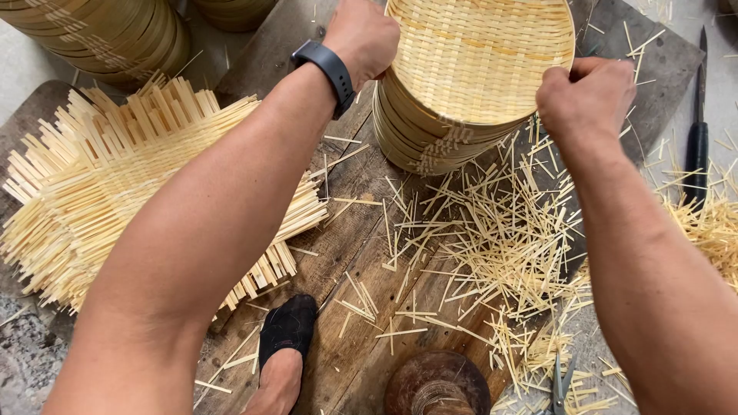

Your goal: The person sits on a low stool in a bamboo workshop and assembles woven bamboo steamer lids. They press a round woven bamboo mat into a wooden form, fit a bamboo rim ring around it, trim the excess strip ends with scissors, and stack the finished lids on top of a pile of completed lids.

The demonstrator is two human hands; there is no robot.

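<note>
A stack of round bamboo steamer rings stands at the top centre on a wooden board, topped by a woven bamboo mat. My left hand, with a dark wristband, grips the stack's left rim. On the right rim my right hand is closed over the mat's edge. Loose bamboo trimmings lie scattered below the stack.
A pile of untrimmed woven mats with splayed strip ends lies at left. More stacked rings stand at the top left. A dark knife lies at the right edge, scissors at the bottom, a round wooden block beside a black-socked foot.
</note>
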